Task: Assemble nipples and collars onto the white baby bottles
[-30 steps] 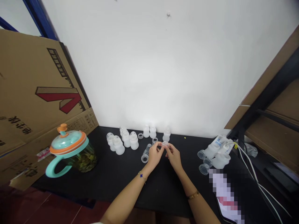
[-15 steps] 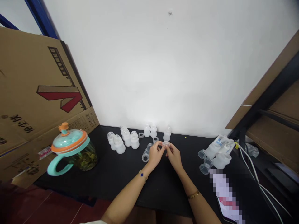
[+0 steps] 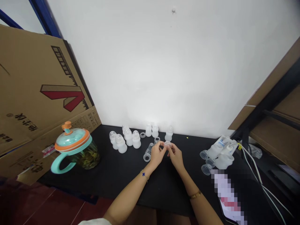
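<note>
My left hand (image 3: 156, 155) and my right hand (image 3: 176, 157) meet over the middle of a black table. Between their fingertips they pinch a small translucent bottle collar (image 3: 167, 143); its details are too small to make out. Just behind it stands a milky baby bottle (image 3: 169, 134). Close to my left hand lie a loose ring (image 3: 147, 157), another ring (image 3: 157, 139) and clear caps (image 3: 151, 146). Farther back are a third ring (image 3: 142, 135) and two bottles (image 3: 155, 130). A group of several capped bottles (image 3: 121, 144) stands upright to the left.
A teal-lidded glass jug (image 3: 86, 156) stands at the left by a large cardboard box (image 3: 28, 81). On the right lie white bottles (image 3: 224, 161), clear cups (image 3: 206, 169), cables (image 3: 253, 165) and a phone (image 3: 229, 206). A white wall (image 3: 159, 68) rises behind the table.
The whole view has shifted slightly, with things appearing a little farther right. Both hands keep their pinch on the collar, with barely any visible movement.
</note>
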Demonstrator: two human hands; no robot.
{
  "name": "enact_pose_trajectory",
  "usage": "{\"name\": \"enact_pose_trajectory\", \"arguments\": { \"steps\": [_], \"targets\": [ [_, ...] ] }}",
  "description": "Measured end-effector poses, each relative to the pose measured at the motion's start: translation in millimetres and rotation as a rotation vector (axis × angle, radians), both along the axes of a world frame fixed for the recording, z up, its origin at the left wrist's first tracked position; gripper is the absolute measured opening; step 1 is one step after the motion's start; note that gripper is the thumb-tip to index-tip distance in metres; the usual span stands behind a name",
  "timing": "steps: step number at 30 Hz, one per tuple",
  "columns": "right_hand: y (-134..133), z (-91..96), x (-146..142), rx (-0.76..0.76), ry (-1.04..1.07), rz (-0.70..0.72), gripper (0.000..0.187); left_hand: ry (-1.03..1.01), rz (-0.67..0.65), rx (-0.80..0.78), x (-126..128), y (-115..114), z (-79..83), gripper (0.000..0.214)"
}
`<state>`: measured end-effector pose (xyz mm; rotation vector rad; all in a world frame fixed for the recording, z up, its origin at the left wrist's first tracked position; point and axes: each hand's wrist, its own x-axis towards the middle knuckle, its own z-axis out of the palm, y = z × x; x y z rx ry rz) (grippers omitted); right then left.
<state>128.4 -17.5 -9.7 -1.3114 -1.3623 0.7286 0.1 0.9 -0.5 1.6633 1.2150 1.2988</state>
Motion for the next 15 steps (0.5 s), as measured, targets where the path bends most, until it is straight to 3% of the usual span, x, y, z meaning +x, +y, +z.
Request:
{"name": "enact_pose_trajectory", "arguments": {
  "steps": [15],
  "targets": [
    [0.2, -0.7, -0.1, 0.008, -0.016, -0.001, 0.046, 0.009, 0.015, 0.001, 0.1, 0.1, 0.0, 0.017]
  ]
}}
